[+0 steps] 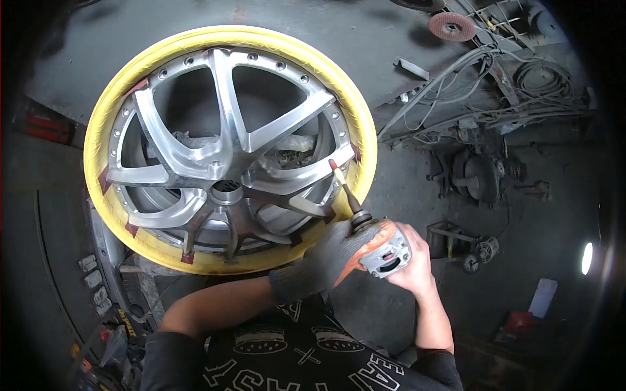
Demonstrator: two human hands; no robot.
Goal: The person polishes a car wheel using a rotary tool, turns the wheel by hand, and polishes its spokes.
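Note:
A silver multi-spoke wheel rim (pixel 227 111) with yellow tape wrapped around its outer lip (pixel 107 98) fills the upper left. My left hand (pixel 329 257), in a grey and orange work glove, is wrapped around the neck of a die grinder (pixel 386 256). Bare, my right hand (pixel 417 257) grips the rear of the tool's grey body. From the tool a slim shaft runs up to a cone-shaped red tip (pixel 334 165). That tip lies over the end of a right-hand spoke; whether it touches the metal I cannot tell.
A reddish round disc (pixel 452 27) lies at the upper right, near coiled cables (pixel 541 78). A motor-like machine (pixel 479 173) stands on the right. Along the lower left are tools, one with yellow lettering (pixel 125 322). A bright lamp (pixel 587 259) glows at far right.

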